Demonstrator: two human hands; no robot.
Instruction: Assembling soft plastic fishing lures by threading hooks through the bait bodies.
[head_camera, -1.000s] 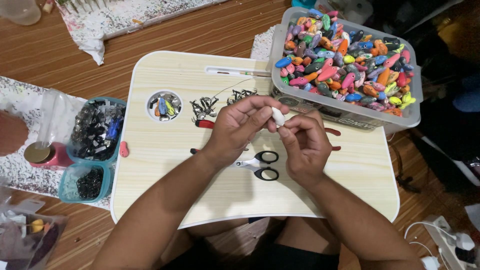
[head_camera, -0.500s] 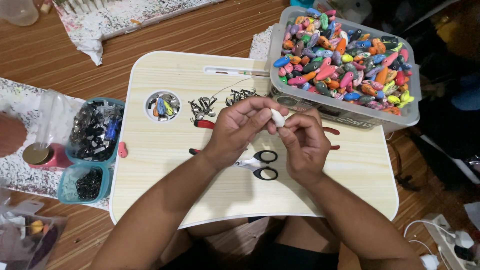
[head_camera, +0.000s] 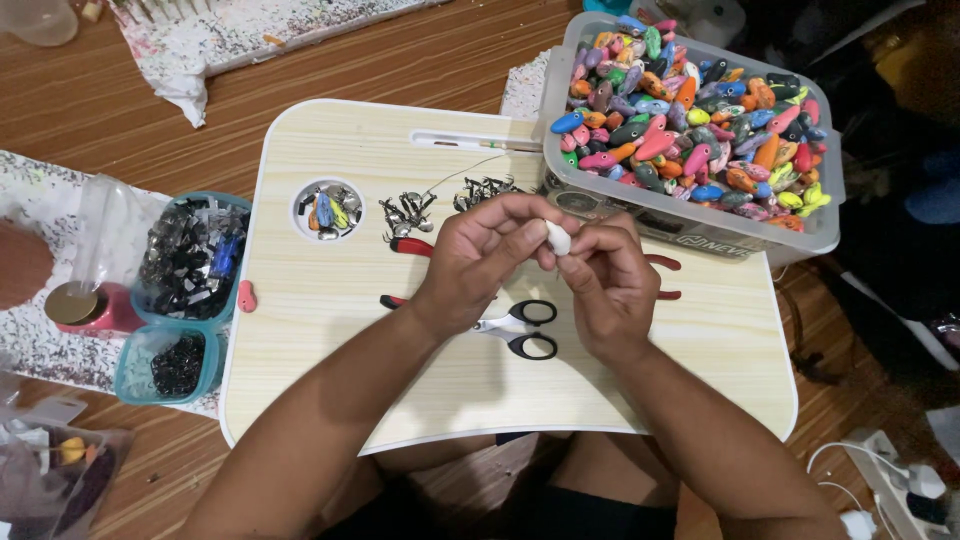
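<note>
**A:** Hands together over the middle of the pale wooden lap tray (head_camera: 330, 400). The left hand (head_camera: 480, 255) and the right hand (head_camera: 605, 285) meet fingertip to fingertip, and both pinch a small white oval piece (head_camera: 558, 238) between them.

**B:** So neither hand is spread wide?

**A:** No, both are curled narrow around that white piece, thumbs and forefingers closed on it. It sits raised above the tray, likely so the person can see it closely from above. Wrists are bent inward, forearms coming in from the near edge in a V.

**B:** What lies under them?

**A:** Black-handled scissors (head_camera: 520, 330) just near the hands, partly under the left wrist, and red-handled pliers (head_camera: 412, 246) poking out to the left and right, within easy grasp.

**B:** And the supplies?

**A:** Clear plastic bin of multicoloured fish-shaped lures (head_camera: 690, 120) at the far right, close to the right hand. Small dark metal hooks (head_camera: 405, 212) lie loose just beyond the left hand. A round recess in the tray (head_camera: 328, 210) keeps a few bits from rolling. Off the tray on the left, a teal tub of dark metal parts (head_camera: 190, 260) and a smaller teal tub (head_camera: 170, 362).
</note>
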